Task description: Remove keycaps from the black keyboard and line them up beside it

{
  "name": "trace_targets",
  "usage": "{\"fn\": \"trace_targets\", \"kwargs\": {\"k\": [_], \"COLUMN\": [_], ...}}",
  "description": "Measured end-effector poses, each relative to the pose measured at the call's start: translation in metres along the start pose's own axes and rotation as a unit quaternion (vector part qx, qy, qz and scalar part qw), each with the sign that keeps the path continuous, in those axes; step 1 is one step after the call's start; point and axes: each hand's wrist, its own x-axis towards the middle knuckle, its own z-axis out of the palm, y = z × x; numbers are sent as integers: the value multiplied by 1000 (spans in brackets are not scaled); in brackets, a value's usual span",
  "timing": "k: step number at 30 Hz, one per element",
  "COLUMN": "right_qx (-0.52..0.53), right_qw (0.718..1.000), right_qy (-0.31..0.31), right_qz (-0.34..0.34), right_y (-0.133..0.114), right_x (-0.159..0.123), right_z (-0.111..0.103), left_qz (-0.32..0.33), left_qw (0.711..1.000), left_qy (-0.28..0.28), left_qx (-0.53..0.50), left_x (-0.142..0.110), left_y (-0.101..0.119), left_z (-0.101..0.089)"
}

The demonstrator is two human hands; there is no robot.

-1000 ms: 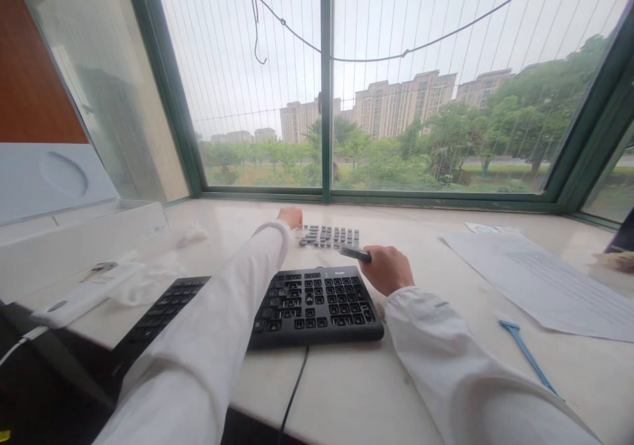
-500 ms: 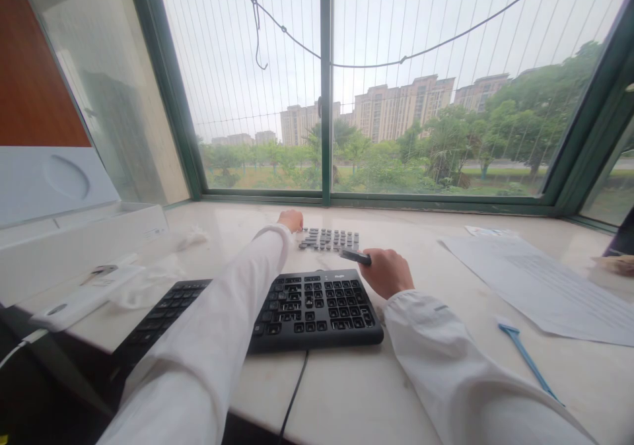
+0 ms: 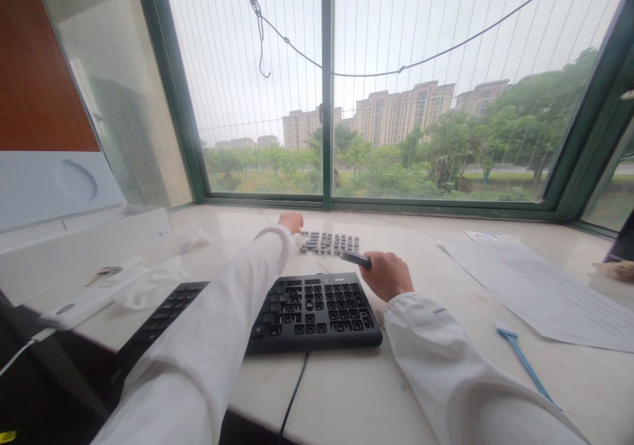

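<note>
Well left of the left hand, the white box (image 3: 27, 263) has walls that hide whatever it holds. The left hand (image 3: 291, 222) is curled down on the counter (image 3: 247, 227); whether it pinches anything, I cannot tell. Nearer the body than both hands, partly under the left forearm, lies the black keyboard (image 3: 317, 342), probably stiff and fairly light, best gripped by its side edges. Loose keycaps (image 3: 337, 242) sit between the hands, likely hard and apt to skid. The right hand (image 3: 389, 276) closes around a dark handle (image 3: 359, 259).
</note>
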Motion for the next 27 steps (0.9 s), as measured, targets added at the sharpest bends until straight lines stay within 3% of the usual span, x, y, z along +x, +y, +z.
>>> {"fn": "trace_targets", "kwargs": {"k": [7, 13, 18, 21, 24, 27], "right_qx": [2, -1, 22, 70, 193, 403], "right_qw": [1000, 1000, 999, 994, 968, 893], "right_qy": [-5, -6, 26, 85, 151, 146], "right_qz": [7, 21, 13, -4, 46, 137], "right_y": [-1, 2, 4, -4, -27, -66], "right_x": [-1, 2, 4, 4, 2, 0], "right_z": [-3, -2, 1, -4, -15, -23], "left_qz": [-30, -37, -17, 3, 9, 9], "left_qw": [999, 996, 987, 982, 980, 980], "left_qy": [35, 84, 156, 182, 192, 185], "left_qx": [-11, -23, -45, -52, -57, -67], "left_x": [-38, -115, -202, -245, -270, -276], "left_y": [-30, -53, -50, -42, -34, -31], "left_z": [-23, -34, -16, 4, 20, 27]}}
